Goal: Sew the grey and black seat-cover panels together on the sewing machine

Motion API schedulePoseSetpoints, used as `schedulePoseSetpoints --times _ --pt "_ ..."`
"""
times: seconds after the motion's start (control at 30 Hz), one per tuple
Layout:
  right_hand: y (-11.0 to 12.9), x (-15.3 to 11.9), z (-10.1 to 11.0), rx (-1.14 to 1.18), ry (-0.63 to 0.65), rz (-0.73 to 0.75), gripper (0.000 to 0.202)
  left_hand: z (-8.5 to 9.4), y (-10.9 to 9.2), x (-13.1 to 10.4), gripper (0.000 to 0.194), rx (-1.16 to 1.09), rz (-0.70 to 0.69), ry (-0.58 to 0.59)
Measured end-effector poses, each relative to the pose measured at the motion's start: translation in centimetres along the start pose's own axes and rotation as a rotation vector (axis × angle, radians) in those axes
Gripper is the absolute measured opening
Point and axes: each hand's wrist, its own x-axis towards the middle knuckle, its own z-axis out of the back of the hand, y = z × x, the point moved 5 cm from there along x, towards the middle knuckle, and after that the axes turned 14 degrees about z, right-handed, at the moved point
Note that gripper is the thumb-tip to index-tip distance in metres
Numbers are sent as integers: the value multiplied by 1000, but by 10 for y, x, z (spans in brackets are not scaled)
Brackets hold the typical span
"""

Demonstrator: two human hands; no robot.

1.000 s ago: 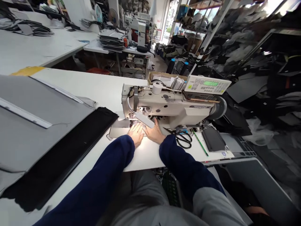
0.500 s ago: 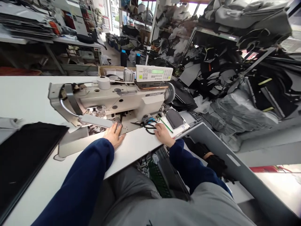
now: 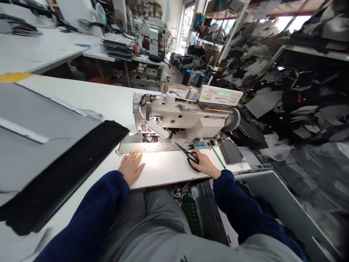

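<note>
My left hand point(image 3: 131, 168) lies flat on the white table point(image 3: 163, 167), its fingers stretched out just in front of the sewing machine's bed plate. My right hand point(image 3: 204, 163) grips the handles of black scissors point(image 3: 186, 151), whose blades point left toward the machine. Behind both hands stands a beige sewing machine point(image 3: 188, 118) with a lit lamp over its needle area. A green pencil-like stick point(image 3: 218, 155) and a dark grey pad point(image 3: 231, 152) lie right of my right hand. Left of my left hand are a black fabric piece point(image 3: 68, 174) and a grey panel point(image 3: 43, 134).
A control box with a green display point(image 3: 221, 95) sits on top of the machine. Below the table's right edge is a grey bin point(image 3: 289, 203). Piles of dark material point(image 3: 305, 109) fill the right side. Another table point(image 3: 54, 47) stands at the back left.
The view has turned left, showing more of the grey panel. My left hand has moved off the machine bed onto the table. My right hand has closed on the scissors' handles.
</note>
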Motion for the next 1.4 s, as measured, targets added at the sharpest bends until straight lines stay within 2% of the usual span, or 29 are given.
schedulePoseSetpoints --times 0.1,0.2,0.33,0.43,0.8,1.1,1.3,1.4 --pt "40 25 -14 -141 22 62 67 1 3 -1 52 8 19 7" --pt "67 65 -26 -291 87 39 58 2 0 0 50 2 17 13" --pt "79 112 -27 -393 113 6 50 3 -1 0 49 -9 24 12" --pt "79 129 -26 -418 126 15 51 4 1 1 49 -21 23 5" --pt "71 138 -34 -436 212 5 46 4 -1 2 46 -32 20 -63" --pt "77 133 -33 -396 158 3 45 5 -1 1 46 -35 27 -55" --pt "87 133 -42 -360 117 33 45 5 0 1 46 -64 24 -62" --pt "83 126 -41 -367 110 9 45 5 1 0 46 -73 22 -54"
